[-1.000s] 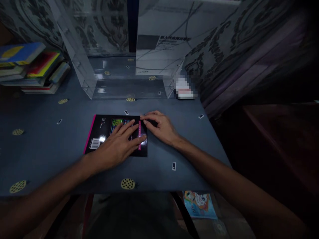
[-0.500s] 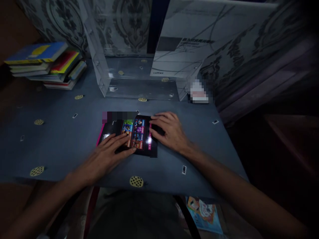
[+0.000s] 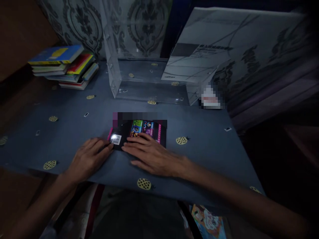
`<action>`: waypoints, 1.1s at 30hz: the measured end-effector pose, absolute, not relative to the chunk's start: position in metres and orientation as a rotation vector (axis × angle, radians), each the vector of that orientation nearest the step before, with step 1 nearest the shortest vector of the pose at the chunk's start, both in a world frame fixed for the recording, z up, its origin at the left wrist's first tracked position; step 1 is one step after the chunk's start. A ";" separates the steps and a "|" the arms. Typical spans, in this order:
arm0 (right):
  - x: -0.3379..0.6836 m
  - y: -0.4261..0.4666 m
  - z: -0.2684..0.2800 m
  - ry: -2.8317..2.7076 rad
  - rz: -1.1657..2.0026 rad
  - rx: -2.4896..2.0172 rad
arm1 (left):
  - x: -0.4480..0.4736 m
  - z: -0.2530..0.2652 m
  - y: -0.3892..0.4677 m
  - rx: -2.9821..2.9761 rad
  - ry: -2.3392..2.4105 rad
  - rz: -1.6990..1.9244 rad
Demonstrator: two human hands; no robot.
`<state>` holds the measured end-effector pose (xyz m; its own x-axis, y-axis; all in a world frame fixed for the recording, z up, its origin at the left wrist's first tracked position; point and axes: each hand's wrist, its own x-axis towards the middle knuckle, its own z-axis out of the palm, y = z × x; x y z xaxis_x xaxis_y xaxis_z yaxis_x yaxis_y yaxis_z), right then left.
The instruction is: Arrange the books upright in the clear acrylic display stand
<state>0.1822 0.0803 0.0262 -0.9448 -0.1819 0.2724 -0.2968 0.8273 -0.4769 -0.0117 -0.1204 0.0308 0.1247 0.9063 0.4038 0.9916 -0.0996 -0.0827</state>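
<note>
A black book [image 3: 120, 134] with a pink left edge, a white barcode label and rows of small colourful pictures lies on the table; its far part is pixelated. At its near left corner, my left hand [image 3: 91, 156] has its fingers bent and close together, gripping the edge. My right hand [image 3: 152, 154] is laid across the near side of the cover, palm down, fingers stretched out to the left and slightly apart. It hides part of the pictures and the near edge.
The table [image 3: 74, 132] has a grey-blue cloth printed with pineapples. A clear plastic rack [image 3: 152, 91] stands at the back, with a large white folder [image 3: 189, 53] leaning in it. Stacked books [image 3: 64, 68] are at the back left. A pixelated item [image 3: 210, 98] is beside the rack.
My right hand has moved from the book's right edge onto its near side. My left hand has slid off the pictures to the left corner. The view has shifted left.
</note>
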 end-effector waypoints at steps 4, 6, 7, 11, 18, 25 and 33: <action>0.153 0.062 0.030 -2.845 0.909 0.435 | -0.002 0.033 -0.125 -2.053 -1.800 -0.400; 0.138 0.058 0.029 -2.855 0.931 0.469 | 0.000 0.032 -0.128 -2.035 -1.811 -0.425; 0.131 0.057 0.028 -2.861 0.932 0.486 | 0.000 0.030 -0.129 -2.026 -1.817 -0.433; 0.108 0.069 0.021 -2.889 0.858 0.476 | 0.001 0.025 -0.132 -2.019 -1.867 -0.446; 0.095 0.122 0.013 -2.929 0.688 0.144 | 0.000 0.023 -0.128 -1.986 -1.868 -0.471; 0.123 0.149 0.004 -2.873 0.651 -0.027 | 0.000 0.029 -0.112 -2.061 -1.929 -0.318; 0.178 0.152 -0.005 -2.734 0.732 -0.140 | -0.012 0.010 -0.070 -2.301 -1.924 -0.278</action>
